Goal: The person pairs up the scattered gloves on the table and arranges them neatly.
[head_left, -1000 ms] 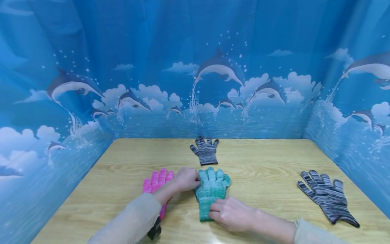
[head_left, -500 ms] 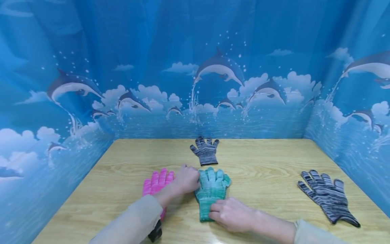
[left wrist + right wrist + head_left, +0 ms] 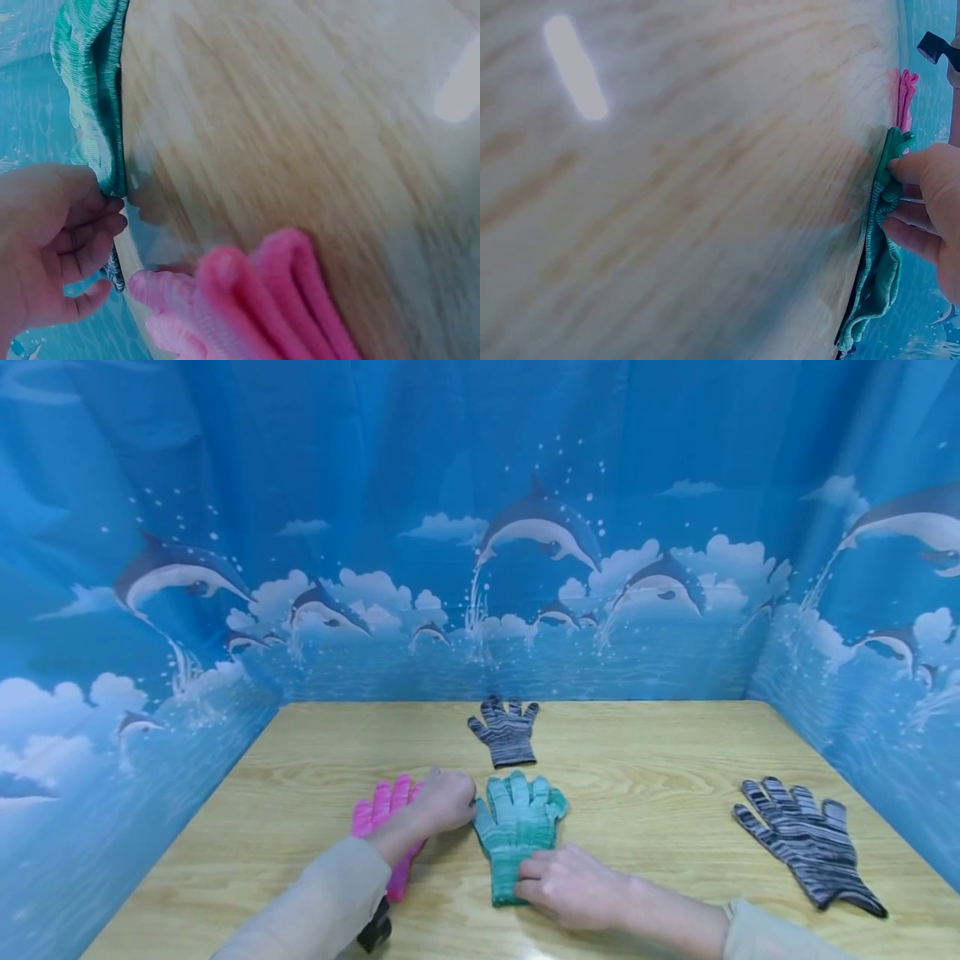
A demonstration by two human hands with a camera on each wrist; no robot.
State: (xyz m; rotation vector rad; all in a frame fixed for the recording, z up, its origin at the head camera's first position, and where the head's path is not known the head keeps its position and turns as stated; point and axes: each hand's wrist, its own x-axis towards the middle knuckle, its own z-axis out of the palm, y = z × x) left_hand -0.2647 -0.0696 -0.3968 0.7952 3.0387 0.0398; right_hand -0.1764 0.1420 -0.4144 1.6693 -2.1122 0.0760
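Note:
A green knitted glove (image 3: 517, 835) lies on the table in the middle of the head view, fingers pointing away. My left hand (image 3: 448, 799) is at its left side and pinches the tip of the glove's thumb, drawn out sideways. In the left wrist view, my left fingertips (image 3: 112, 214) meet the end of the green fabric. My right hand (image 3: 566, 885) holds the right side of the cuff, with thumb and curled fingers on the fabric in the right wrist view (image 3: 926, 206). A pink glove (image 3: 386, 810) lies under my left forearm, partly hidden by it.
One black-and-white striped glove (image 3: 512, 735) lies at the back of the wooden table (image 3: 637, 735). Another striped glove (image 3: 806, 839) is at the right, its fingers spread. A blue curtain with dolphins (image 3: 465, 527) surrounds the table's back and sides.
My left hand has moved a little to the left, and the green glove's thumb now sticks out from its side. My right hand has stayed on the cuff.

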